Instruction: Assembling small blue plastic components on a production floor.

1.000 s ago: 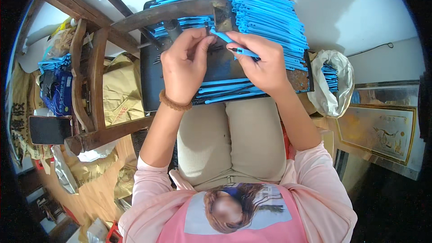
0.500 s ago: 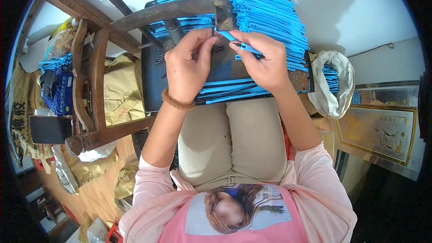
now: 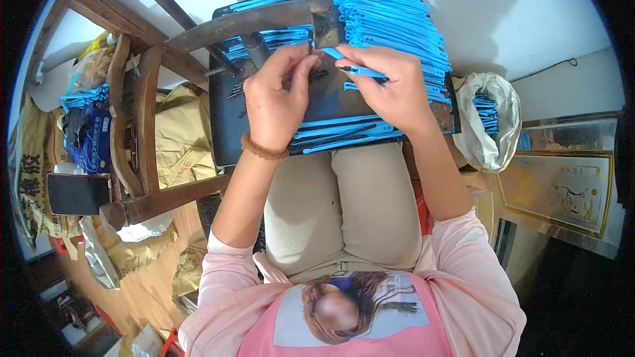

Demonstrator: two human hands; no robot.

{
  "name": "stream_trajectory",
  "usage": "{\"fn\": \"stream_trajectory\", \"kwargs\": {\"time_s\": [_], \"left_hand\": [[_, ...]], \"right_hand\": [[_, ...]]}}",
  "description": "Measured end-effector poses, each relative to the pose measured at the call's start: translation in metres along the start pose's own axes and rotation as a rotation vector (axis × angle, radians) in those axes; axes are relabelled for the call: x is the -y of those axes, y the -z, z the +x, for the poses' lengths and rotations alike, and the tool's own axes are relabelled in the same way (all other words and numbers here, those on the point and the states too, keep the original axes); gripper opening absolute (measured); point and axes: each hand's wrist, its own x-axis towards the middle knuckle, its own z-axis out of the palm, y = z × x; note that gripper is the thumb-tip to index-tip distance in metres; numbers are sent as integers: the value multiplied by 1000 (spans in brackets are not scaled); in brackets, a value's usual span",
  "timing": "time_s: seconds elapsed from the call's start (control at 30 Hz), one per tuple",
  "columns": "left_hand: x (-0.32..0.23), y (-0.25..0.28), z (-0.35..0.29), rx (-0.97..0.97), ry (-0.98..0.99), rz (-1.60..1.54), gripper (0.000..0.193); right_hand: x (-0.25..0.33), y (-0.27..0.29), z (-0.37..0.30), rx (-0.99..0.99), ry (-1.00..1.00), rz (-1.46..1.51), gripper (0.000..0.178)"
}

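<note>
My right hand (image 3: 395,87) is closed on a flat blue plastic strip (image 3: 365,72) with a dark end. Another blue strip (image 3: 325,52) runs from its fingertips toward the block-shaped end (image 3: 326,29) of a curved brown arm. With thumb and forefinger pressed together, my left hand (image 3: 278,89) pinches something small and dark right beside that block; I cannot make out what it is. Both hands are above a dark tray (image 3: 228,116). A thick pile of blue strips (image 3: 393,23) covers its far right part, and more blue and black strips (image 3: 344,131) lie along its near edge.
A wooden frame (image 3: 149,116) stands on the left, with a dark cylinder (image 3: 256,48) near my left hand. To the right, a white sack (image 3: 466,122) holds more blue strips. Brown paper bags (image 3: 185,135) and a dark box (image 3: 78,194) are at the left.
Both hands stay almost in place beside the block. The blue strip in my right hand has tilted slightly, and the whole view has shifted a little.
</note>
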Motion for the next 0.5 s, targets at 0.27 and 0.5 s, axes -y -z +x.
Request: {"fn": "stream_trajectory", "kwargs": {"time_s": [0.27,0.5], "left_hand": [[-5,-1,1,18,-4,1,9],[-6,1,-1,13,0,1,9]], "right_hand": [[2,2,-1,-20,26,-26,31],[4,0,-1,-24,-10,-47,26]]}}
